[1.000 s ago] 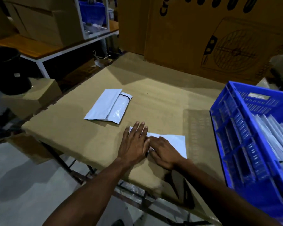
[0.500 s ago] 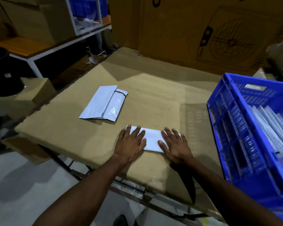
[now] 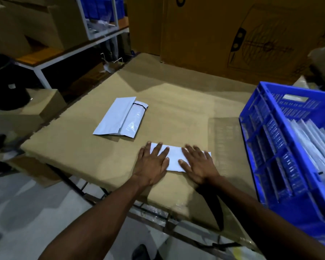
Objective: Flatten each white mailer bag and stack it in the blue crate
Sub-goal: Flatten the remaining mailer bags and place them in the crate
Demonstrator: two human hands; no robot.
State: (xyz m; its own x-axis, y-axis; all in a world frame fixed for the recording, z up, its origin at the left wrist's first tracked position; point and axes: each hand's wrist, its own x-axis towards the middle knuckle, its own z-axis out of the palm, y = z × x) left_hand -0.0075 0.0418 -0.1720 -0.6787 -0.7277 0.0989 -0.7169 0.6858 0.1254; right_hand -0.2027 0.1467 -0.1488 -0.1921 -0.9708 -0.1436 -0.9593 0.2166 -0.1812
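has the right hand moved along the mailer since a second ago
Yes. The right hand has slid rightward along the mailer, away from the left hand and toward the blue crate.

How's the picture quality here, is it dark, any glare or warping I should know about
Head view: dim overall, the table lit warmly mid-frame while the corners fall dark; a small glare spot on the glossy mailer bundle; the right hand slightly smeared by motion blur, the left hand sharper; wide-angle distortion bows the blue crate and the table edges.
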